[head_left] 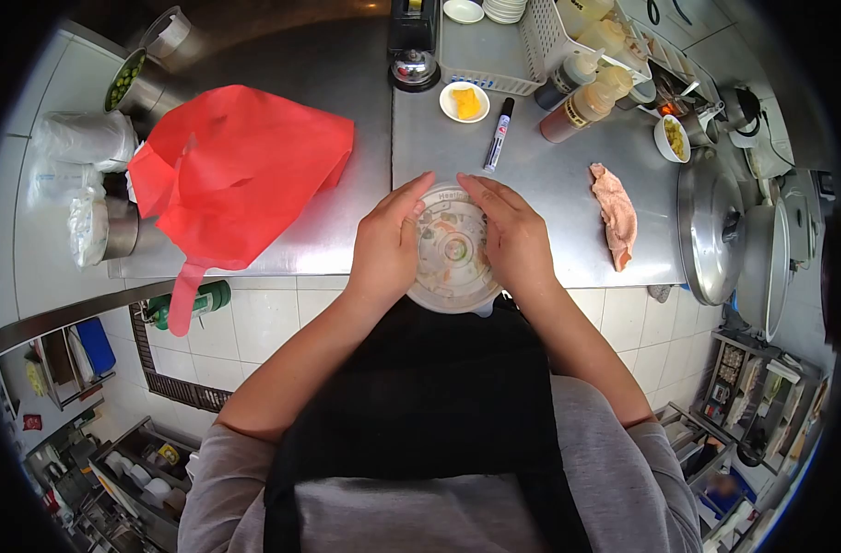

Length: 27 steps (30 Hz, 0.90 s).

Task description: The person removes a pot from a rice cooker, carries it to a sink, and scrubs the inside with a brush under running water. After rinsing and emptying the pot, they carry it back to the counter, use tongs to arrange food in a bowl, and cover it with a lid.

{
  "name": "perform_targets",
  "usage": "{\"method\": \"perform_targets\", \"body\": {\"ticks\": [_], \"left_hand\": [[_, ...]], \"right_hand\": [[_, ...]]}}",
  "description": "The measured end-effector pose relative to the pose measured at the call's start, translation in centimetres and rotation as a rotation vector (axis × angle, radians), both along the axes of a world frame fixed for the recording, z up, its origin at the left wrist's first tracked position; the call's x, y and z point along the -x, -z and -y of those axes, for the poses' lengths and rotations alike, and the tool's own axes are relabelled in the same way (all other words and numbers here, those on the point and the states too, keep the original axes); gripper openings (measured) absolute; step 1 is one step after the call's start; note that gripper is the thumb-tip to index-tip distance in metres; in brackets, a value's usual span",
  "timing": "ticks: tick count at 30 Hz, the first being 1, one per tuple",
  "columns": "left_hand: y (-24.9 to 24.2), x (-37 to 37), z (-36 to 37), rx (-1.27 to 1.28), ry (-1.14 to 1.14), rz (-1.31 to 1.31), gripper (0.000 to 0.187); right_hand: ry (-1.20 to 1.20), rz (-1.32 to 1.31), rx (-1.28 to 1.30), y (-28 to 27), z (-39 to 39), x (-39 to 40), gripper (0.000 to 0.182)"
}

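A round plastic food container (456, 253) with a clear lid is held at the counter's front edge, close to the black apron. Pale, orange and green food shows dimly through the lid. My left hand (390, 235) is closed around its left side, fingers pointing forward along the rim. On the opposite side my right hand (512, 226) grips the rim the same way. Beyond the hands lie a marker pen (499, 135) and a small white dish (464, 102) with something yellow in it. The container's underside is hidden.
A red bag (245, 170) stands on the left of the steel counter (568, 175). To the right lie a crumpled pinkish cloth (614, 217) and a large pot lid (712, 226). Sauce bottles (577, 111), a white basket (494, 64) and a call bell (414, 70) stand at the back.
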<state>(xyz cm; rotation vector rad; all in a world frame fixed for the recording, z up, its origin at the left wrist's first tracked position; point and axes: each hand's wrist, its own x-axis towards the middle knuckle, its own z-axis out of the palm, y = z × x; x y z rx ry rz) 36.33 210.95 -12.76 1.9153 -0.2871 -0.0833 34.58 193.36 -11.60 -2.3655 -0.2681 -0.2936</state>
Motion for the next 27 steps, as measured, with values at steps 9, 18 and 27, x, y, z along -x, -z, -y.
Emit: {"method": "perform_targets", "body": {"ticks": [9,18,27], "left_hand": [[0.7,0.2,0.4,0.030,-0.062,0.038,0.032],[1.0,-0.7,0.7,-0.001,0.010,0.061,0.028],[2.5,0.4,1.4,0.549,0.149,-0.296,0.045]], "right_hand": [[0.001,-0.008,-0.036,0.4,0.2,-0.1,0.051],[0.011,0.010,-0.052,2.3,0.8,-0.2,0.050],[-0.019,0.006,-0.065,3.0,1.1,0.3,0.033]]}}
